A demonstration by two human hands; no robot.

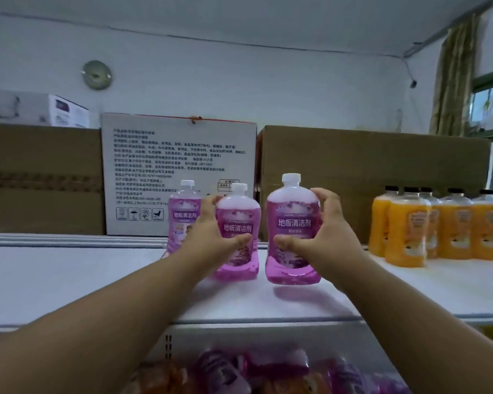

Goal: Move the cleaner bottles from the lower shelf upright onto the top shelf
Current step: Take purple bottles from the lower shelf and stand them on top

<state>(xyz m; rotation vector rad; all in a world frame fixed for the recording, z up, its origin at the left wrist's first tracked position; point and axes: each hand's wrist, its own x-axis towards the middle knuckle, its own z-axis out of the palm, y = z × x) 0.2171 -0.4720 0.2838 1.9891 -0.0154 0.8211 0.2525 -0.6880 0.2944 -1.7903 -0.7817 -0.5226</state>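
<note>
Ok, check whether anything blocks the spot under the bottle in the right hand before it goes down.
Nothing visible does. The right-hand bottle hangs just above bare top shelf; the left-hand bottle stands to its left, the orange bottles well to its right.

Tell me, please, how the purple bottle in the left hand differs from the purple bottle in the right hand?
The left hand holds its purple bottle with the base seemingly on the top shelf; the right hand holds its purple bottle just above the shelf, nearer the camera. The left one stands further back, so looks smaller. Both are upright, white-capped and carry the same label.
</note>
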